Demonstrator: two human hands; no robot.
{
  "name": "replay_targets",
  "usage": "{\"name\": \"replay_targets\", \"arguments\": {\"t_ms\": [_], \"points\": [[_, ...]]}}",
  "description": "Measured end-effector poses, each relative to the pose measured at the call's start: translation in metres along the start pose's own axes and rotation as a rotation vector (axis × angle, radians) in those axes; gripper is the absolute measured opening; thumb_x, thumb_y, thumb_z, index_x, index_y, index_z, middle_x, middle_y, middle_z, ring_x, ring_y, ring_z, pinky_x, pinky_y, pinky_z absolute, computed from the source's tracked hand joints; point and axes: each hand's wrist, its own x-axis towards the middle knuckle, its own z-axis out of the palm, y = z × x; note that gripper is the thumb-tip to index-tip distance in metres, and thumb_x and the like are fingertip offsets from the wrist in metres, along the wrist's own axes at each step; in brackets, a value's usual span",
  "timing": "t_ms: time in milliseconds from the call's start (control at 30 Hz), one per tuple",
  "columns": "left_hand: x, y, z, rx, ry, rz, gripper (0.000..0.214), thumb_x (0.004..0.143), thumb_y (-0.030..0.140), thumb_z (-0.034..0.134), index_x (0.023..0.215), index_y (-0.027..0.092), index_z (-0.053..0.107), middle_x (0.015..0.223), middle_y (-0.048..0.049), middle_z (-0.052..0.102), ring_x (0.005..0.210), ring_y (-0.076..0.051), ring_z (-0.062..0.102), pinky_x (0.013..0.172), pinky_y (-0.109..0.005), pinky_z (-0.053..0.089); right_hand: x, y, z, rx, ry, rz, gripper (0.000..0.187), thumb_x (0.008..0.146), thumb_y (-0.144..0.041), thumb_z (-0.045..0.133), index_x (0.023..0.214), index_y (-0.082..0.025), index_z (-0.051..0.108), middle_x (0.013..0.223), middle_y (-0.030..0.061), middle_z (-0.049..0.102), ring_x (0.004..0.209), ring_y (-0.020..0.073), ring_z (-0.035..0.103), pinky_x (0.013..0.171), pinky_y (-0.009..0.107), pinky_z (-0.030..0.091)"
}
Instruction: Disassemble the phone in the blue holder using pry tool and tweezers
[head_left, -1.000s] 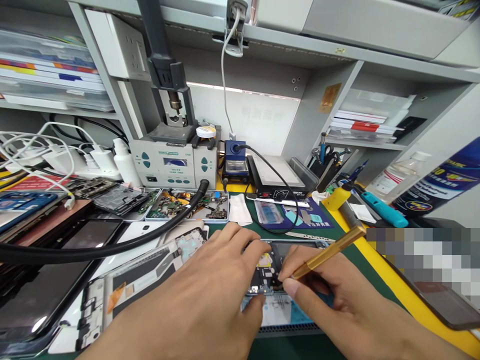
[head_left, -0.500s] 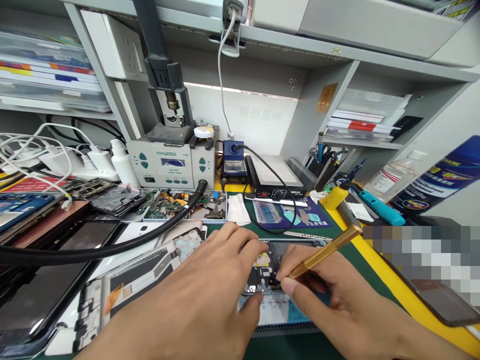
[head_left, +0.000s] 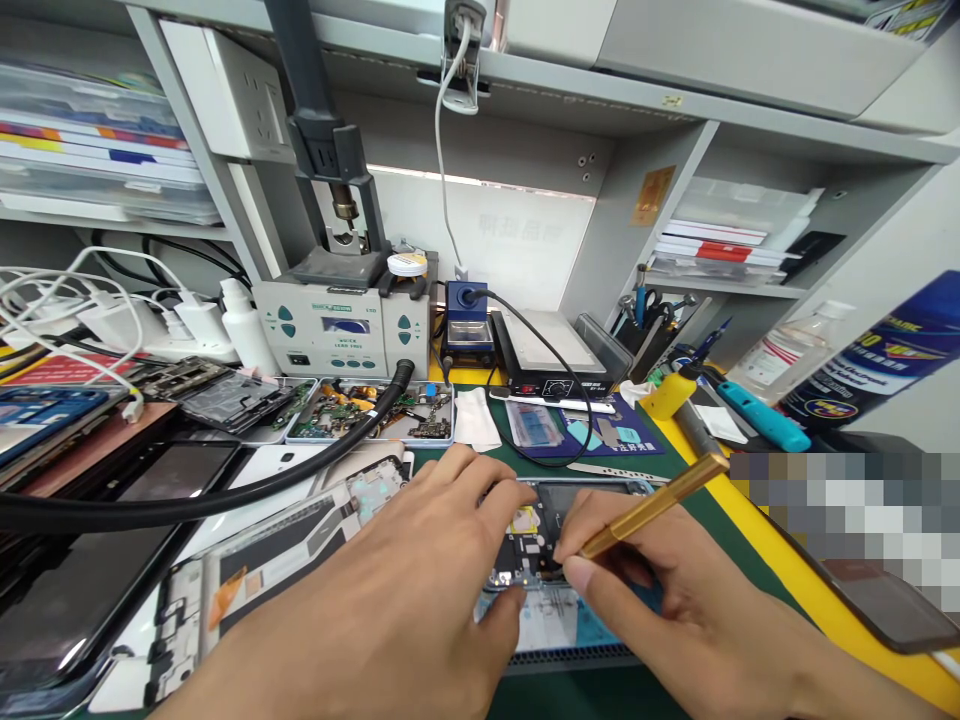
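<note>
Open phone (head_left: pixel 531 548) sits over the green mat (head_left: pixel 577 697), near its middle. L hand (head_left: pixel 420 540), half open, seems to hold phone's L end. R hand (head_left: pixel 686 575) pinches gold tool (head_left: pixel 654 507); tip's hidden. Cover's off, lots of parts in; can't tell what's left.
</note>
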Motion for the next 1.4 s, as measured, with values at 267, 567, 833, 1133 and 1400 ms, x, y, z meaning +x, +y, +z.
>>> {"name": "replay_targets", "arguments": {"t_ms": [267,567,833,1133,1400], "points": [[-0.0016,-0.0007,-0.0006,0.002,-0.008,0.009,0.024,0.087,0.018,0.060,0.107,0.027,0.054,0.122,-0.0021,0.059,0.118,-0.027,0.053,0.100,-0.047,0.050,-0.0051,0.0094,-0.0010,0.006,0.067,-0.010,0.012,0.098,-0.015,0.053,0.093,-0.024,0.058,0.077,-0.0029,0.056,0.061,0.0146,0.054,0.054,0.025,0.046],[-0.0019,-0.0015,0.0014,0.014,-0.003,-0.010,0.023,0.084,0.017,0.061,0.104,0.027,0.054,0.119,-0.0020,0.060,0.117,-0.028,0.054,0.096,-0.047,0.052,-0.0034,0.0087,0.0021,-0.023,0.107,-0.058,0.012,0.094,-0.011,0.055,0.094,-0.023,0.058,0.077,-0.0031,0.057,0.058,0.0127,0.053,0.052,0.023,0.045],[-0.0040,-0.0039,0.0025,0.011,0.005,0.006,0.025,0.084,0.016,0.061,0.104,0.028,0.053,0.119,-0.0009,0.059,0.117,-0.027,0.053,0.097,-0.047,0.051,-0.0052,0.0090,0.0015,-0.042,0.125,-0.089,0.015,0.092,-0.010,0.056,0.094,-0.025,0.058,0.077,-0.0050,0.056,0.057,0.0112,0.053,0.052,0.021,0.045],[-0.0028,-0.0042,0.0044,0.015,0.012,0.001,0.026,0.083,0.016,0.061,0.104,0.028,0.053,0.119,-0.0003,0.059,0.118,-0.027,0.053,0.097,-0.048,0.052,-0.0053,0.0089,0.0019,-0.041,0.120,-0.085,0.015,0.091,-0.009,0.056,0.093,-0.024,0.057,0.076,-0.0044,0.057,0.058,0.0121,0.053,0.052,0.022,0.045],[-0.0039,-0.0042,0.0055,0.016,0.024,0.009,0.025,0.083,0.016,0.061,0.103,0.028,0.053,0.119,-0.0004,0.060,0.117,-0.026,0.054,0.094,-0.046,0.052,-0.0048,0.0086,-0.0007,-0.051,0.110,-0.094,0.018,0.090,-0.008,0.055,0.093,-0.025,0.056,0.076,-0.0058,0.055,0.059,0.0115,0.052,0.054,0.021,0.045]]}}
